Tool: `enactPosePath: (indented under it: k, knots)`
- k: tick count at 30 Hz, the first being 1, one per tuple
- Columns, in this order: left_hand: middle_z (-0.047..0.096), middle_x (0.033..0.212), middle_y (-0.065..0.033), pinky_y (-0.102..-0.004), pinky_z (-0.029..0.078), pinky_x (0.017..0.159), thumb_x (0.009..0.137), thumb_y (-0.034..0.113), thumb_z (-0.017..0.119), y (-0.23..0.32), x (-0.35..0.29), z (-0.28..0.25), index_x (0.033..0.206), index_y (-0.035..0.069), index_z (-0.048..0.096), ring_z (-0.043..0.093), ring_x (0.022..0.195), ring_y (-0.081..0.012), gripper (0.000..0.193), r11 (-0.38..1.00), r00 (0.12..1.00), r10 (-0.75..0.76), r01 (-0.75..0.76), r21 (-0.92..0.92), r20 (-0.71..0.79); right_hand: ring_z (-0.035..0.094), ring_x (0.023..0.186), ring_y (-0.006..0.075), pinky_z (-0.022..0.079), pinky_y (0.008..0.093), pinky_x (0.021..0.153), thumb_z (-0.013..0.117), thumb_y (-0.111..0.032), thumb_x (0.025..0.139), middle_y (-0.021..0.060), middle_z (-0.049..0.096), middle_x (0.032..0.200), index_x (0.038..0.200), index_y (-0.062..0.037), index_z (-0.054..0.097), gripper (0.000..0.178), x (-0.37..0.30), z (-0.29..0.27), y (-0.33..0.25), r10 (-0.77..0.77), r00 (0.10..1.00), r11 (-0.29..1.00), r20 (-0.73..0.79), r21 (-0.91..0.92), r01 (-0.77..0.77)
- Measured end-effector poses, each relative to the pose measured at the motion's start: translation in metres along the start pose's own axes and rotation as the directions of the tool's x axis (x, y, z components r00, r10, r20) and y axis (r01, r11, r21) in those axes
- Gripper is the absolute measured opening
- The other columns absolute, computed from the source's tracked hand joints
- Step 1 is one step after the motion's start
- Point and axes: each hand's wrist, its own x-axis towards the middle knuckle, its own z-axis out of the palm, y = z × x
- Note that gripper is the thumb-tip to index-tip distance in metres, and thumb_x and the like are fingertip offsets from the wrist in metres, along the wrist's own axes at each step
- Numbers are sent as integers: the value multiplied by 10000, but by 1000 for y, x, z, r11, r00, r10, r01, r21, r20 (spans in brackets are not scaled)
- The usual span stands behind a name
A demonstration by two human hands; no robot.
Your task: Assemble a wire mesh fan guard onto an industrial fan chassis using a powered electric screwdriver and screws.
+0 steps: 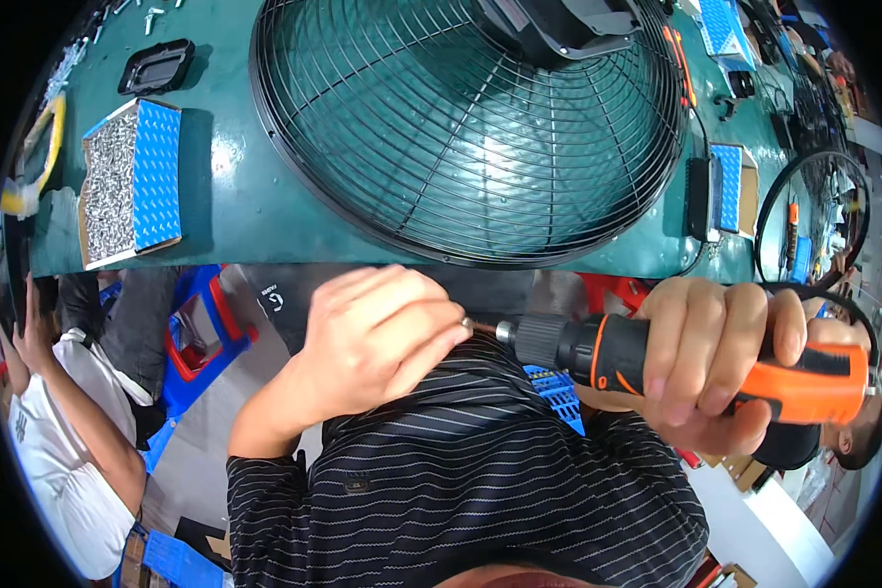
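In my right hand [720, 358] is an orange and black electric screwdriver [617, 353], held level with its bit pointing left. The fingers wrap round its body. My left hand [382, 338] is closed in a pinch in front of my chest. At its fingertips shows a small shiny screw [467, 324], at the tip of the bit; the fingers partly hide it. Both hands are just off the near edge of the green table [225, 225]. Beyond them a round black wire fan guard [431, 176] lies on the table, with a black motor housing [563, 29] at its far side.
An open blue and white box of screws [113, 186] stands at the left, near a black plastic tray [157, 67]. On the right are another blue box [730, 186], a black adapter-like block [701, 196] and a black ring [813, 216]. A person in white [78, 421] sits at left.
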Motion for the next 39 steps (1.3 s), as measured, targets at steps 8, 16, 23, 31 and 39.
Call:
enactPosePath:
  k: [8, 16, 23, 31, 39]
  knots:
    - [496, 764, -47, -366, 352, 606, 588, 225, 902, -8, 5, 3, 723, 112, 511, 506, 677, -245, 429, 898, 962, -30, 145, 414, -271, 618, 561, 139, 556, 237, 496, 753, -163, 821, 62, 615, 755, 1144, -45, 475, 442, 8, 0, 26, -58, 962, 987, 266, -127, 95]
    - [479, 774, -38, -356, 318, 598, 561, 274, 901, -17, 5, 2, 723, 117, 509, 475, 654, -226, 452, 892, 967, -48, 154, 424, -250, 669, 577, 162, 589, 257, 514, 776, -154, 814, 78, 630, 778, 1157, -24, 489, 466, 15, 1, 27, 38, 932, 983, 360, -181, 30]
    - [502, 989, -90, -446, 439, 845, 572, 307, 918, -30, -4, -16, 940, 102, 564, 533, 958, -330, 551, 866, 963, -9, 142, 479, -269, 657, 541, 151, 571, 247, 493, 782, -103, 779, 63, 641, 730, 1148, -14, 503, 471, 10, 14, 33, 23, 939, 968, 344, -243, 65]
    - [363, 1510, -227, -533, 293, 1127, 554, 349, 869, -44, 10, -42, 1278, 186, 637, 270, 1409, -465, 778, 871, 982, -153, 189, 453, -115, 627, 517, 134, 544, 232, 479, 744, -91, 783, 67, 629, 739, 1144, -11, 521, 432, 12, 28, 37, 15, 968, 921, 251, -379, 84]
    - [437, 1475, -179, -528, 300, 1123, 576, 390, 819, -86, 3, -36, 1239, 223, 669, 296, 1390, -451, 699, 769, 972, 210, -96, 632, -108, 636, 526, 131, 548, 219, 488, 737, -67, 761, 70, 633, 741, 1126, -19, 527, 423, 22, 30, 36, 127, 958, 926, 259, -377, -21]
